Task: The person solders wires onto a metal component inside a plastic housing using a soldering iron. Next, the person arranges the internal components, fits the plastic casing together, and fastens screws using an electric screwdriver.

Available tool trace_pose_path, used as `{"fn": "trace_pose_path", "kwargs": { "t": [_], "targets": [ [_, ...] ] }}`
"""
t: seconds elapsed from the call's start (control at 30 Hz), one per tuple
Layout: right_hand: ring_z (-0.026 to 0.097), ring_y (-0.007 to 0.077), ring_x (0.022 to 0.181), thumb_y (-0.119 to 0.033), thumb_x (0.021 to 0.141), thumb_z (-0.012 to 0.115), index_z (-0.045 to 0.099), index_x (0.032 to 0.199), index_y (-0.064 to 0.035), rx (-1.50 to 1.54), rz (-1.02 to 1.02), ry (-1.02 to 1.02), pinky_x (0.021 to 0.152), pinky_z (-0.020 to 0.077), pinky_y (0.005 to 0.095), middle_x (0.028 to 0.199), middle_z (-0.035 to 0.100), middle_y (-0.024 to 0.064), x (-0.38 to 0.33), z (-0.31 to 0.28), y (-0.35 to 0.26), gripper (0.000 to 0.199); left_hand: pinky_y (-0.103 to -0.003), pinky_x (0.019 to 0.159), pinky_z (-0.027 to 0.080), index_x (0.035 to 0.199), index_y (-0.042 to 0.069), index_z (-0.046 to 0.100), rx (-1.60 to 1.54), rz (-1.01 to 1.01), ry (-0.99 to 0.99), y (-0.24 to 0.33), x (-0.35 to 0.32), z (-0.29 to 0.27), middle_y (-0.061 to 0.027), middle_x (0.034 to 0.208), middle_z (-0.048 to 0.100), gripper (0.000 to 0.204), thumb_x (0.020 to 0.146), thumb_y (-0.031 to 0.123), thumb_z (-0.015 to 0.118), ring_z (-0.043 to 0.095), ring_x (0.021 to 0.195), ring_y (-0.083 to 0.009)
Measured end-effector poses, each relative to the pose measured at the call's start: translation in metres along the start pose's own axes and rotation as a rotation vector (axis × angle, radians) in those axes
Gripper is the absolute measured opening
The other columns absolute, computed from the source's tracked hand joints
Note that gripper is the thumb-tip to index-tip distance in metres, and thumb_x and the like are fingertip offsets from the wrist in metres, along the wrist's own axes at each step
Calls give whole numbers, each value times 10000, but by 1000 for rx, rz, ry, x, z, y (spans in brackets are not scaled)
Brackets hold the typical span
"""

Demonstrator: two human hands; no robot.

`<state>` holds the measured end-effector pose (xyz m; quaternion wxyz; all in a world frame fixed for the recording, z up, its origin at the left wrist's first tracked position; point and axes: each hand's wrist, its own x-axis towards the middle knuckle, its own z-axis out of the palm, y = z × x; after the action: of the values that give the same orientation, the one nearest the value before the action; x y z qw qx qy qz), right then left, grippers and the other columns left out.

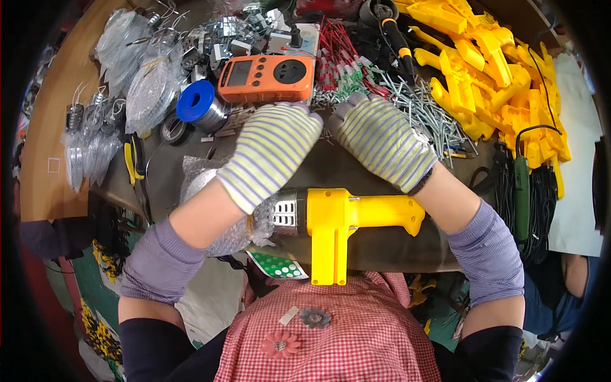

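Both my hands wear yellow-and-grey striped gloves and reach over the far part of the table. My left hand [270,153], fingers curled, is just below the orange meter [267,79] with a screen and a round socket. My right hand [387,141] is curled too, its fingertips by the near edge of a pile of long screws [423,111] and small red and green parts [344,67]. Whatever the fingers hold is hidden. Between my forearms lies a yellow heat gun body [331,219] with a slotted metal tube, partly inside bubble wrap [235,232].
A blue solder spool [196,100] and yellow-handled pliers [135,162] are at left, near plastic-wrapped heating elements [153,89]. Yellow plastic housings [490,70] heap up at the far right. A green-handled tool [522,197] hangs beside black cables. A green dotted card [278,265] lies at the table's front edge.
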<state>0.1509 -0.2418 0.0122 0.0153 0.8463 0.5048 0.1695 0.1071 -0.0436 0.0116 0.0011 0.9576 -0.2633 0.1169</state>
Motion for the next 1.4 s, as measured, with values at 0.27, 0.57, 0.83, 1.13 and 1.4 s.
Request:
{"fn": "trace_pose_path", "kwargs": {
  "t": [0.27,0.57,0.83,1.13,1.4],
  "targets": [
    [657,345,841,-111,790,674,697,864,-59,351,240,264,809,538,422,861,663,147,-21,-7,12,93,-409,683,529,851,59,655,-94,93,90,-1,1,0,-96,789,647,88,836,145,646,664,766,-263],
    [628,79,764,-130,824,726,710,967,21,1458,774,-359,692,521,256,857,693,29,-66,-90,25,208,-359,856,516,961,40,738,-1162,68,-192,5,-29,-25,-86,922,704,162,809,94,732,666,912,-251],
    [611,61,620,-158,813,735,746,944,-17,1317,800,-779,575,494,218,751,695,19,-69,-110,38,193,-380,860,522,1029,54,731,-814,107,-3,0,-23,-18,-104,983,691,219,818,80,679,661,953,-276],
    [683,171,658,-142,781,703,735,955,-5,987,653,-763,617,541,297,777,716,104,-58,-113,26,224,-443,670,507,790,18,640,-50,331,-66,19,27,1,-157,726,630,238,844,250,629,634,678,-334],
    [699,233,818,-76,758,759,755,965,-9,1043,788,-166,769,544,322,851,724,119,-101,-116,-9,217,-400,615,509,754,100,664,117,441,-39,22,24,-8,-59,742,614,151,805,234,617,653,765,-239]
  ]
}}
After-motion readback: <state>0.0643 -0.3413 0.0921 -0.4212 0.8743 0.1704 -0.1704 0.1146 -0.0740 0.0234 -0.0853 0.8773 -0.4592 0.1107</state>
